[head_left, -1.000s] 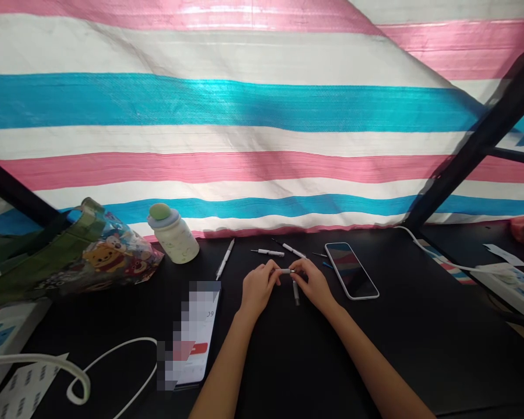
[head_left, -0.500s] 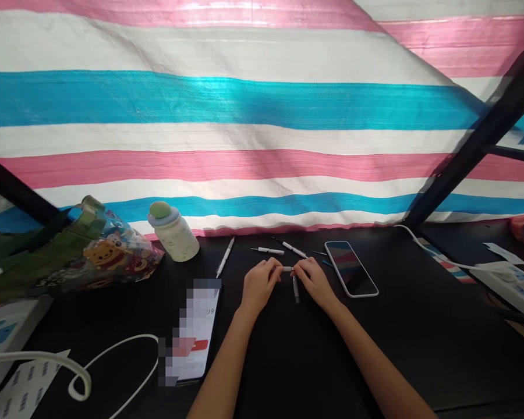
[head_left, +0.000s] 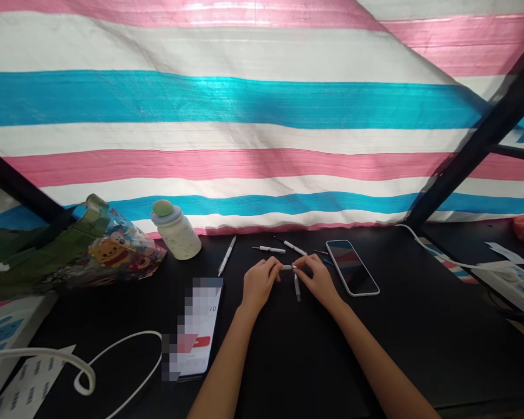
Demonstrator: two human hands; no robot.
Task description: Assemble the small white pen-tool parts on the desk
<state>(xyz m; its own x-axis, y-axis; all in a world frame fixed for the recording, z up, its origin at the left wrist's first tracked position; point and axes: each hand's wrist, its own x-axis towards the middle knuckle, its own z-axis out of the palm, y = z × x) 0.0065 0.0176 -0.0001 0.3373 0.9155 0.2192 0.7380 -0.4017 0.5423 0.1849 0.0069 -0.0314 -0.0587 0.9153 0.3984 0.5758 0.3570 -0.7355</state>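
Note:
Between my hands is a short whitish pen barrel (head_left: 286, 267), lying crosswise. My left hand (head_left: 258, 283) pinches its left end with thumb and fingers. At its right end, the fingertips of my right hand (head_left: 318, 280) close around a small shiny tip. Just below them a grey-and-clear pen part (head_left: 297, 288) lies on the black table (head_left: 301, 361). Beyond the hands are a white pen (head_left: 268, 249) and another white pen (head_left: 290, 245), partly behind my right hand. A third pen (head_left: 227, 256) lies to the left. A thin dark piece (head_left: 320, 252) and a blue piece (head_left: 328, 261) lie beside the right hand.
A white-edged phone (head_left: 353, 268) lies on the right, a lit phone (head_left: 201, 331) on the left. Farther left are a bottle (head_left: 177, 230), a printed bag (head_left: 113, 250) and a looped white cable (head_left: 85, 372). Striped sheeting (head_left: 262, 105) hangs behind, with a dark post (head_left: 471, 145) at right.
My right fingers have shifted slightly at the barrel's end, showing more of the shiny tip. The view has moved a little, and the lit phone's number has changed.

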